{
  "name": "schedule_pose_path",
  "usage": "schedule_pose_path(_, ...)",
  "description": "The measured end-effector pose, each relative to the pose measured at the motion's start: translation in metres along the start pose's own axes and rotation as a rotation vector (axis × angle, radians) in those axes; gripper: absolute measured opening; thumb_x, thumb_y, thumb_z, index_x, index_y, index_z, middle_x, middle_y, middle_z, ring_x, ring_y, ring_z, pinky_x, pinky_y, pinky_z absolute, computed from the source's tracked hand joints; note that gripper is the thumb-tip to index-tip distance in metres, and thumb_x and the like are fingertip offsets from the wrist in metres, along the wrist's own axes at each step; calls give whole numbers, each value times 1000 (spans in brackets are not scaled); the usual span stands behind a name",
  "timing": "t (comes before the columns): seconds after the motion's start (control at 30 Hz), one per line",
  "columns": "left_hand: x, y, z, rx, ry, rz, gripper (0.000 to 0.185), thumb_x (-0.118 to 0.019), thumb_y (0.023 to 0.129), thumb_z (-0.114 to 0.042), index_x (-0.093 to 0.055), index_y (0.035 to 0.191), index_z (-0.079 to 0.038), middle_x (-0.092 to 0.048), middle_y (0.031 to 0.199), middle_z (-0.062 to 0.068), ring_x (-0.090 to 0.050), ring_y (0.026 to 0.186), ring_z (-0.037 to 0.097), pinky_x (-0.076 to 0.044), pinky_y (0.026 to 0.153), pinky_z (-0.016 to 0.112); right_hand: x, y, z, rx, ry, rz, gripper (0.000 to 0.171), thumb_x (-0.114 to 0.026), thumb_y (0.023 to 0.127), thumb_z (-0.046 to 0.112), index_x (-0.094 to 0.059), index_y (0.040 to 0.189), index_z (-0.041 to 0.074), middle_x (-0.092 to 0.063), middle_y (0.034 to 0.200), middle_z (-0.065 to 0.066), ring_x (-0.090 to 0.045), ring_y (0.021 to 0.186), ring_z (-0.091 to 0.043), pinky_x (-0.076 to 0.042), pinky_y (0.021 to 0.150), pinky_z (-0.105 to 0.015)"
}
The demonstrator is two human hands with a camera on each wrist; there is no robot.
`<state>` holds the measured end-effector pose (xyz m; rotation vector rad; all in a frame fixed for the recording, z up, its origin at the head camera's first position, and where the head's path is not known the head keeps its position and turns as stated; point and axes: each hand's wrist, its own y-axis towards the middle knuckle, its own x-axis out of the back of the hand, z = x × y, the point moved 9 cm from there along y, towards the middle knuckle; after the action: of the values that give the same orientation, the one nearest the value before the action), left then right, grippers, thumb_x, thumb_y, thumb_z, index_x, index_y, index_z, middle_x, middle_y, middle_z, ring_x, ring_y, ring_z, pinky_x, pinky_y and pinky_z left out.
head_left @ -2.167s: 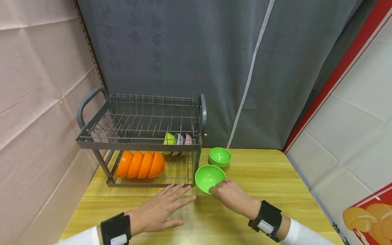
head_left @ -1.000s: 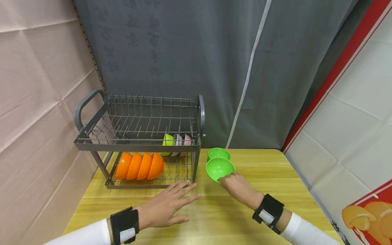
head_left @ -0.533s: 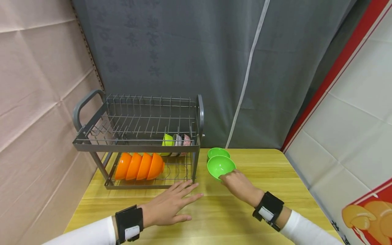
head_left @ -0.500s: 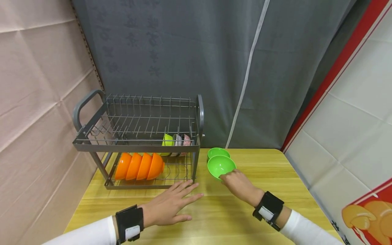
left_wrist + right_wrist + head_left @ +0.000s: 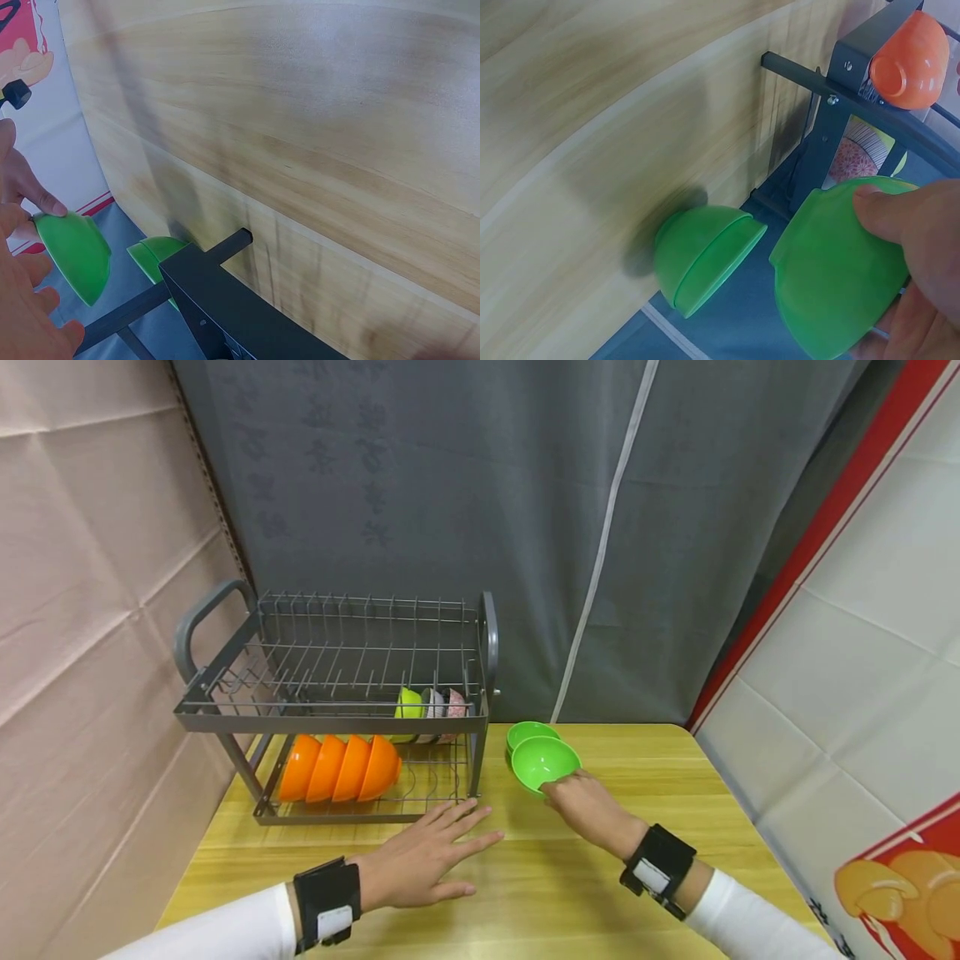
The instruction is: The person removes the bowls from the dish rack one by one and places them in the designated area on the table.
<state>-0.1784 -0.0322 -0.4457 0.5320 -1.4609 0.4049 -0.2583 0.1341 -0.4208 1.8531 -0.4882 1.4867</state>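
Two green bowls sit near the right end of the dish rack (image 5: 330, 710) on the wooden bench (image 5: 675, 793). The right hand (image 5: 581, 802) pinches the rim of the nearer green bowl (image 5: 543, 760), thumb on its edge, and holds it tilted just above and in front of the other green bowl (image 5: 528, 733), which rests on the bench; whether the two touch cannot be told. The left hand (image 5: 420, 864) lies flat on the bench with fingers spread, just in front of the rack's lower tier. Four orange bowls (image 5: 337, 768) stand on edge in that tier, with several small patterned bowls (image 5: 435, 703) behind them.
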Motion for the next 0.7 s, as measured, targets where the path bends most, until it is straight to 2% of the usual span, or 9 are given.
schedule_pose_path(0.37,-3,8,0,7,-9,21,70,-38,102,-63,-22,162,-32,-19,170,7,-25,156,32,-31,124,53,-4,1,-10,-19,-24,31,15,-80,84,18,-68,77,14,-69,69,3,-66,66,-14,-57,66,-36)
schedule_pose_path(0.7,-6,14,0,-13,-9,27,70,-39,102,-62,-23,162,-30,-19,170,7,-27,156,32,-33,123,53,-5,3,-18,-25,-30,6,17,-82,82,16,-66,75,14,-68,66,2,-63,61,-14,-55,63,-34)
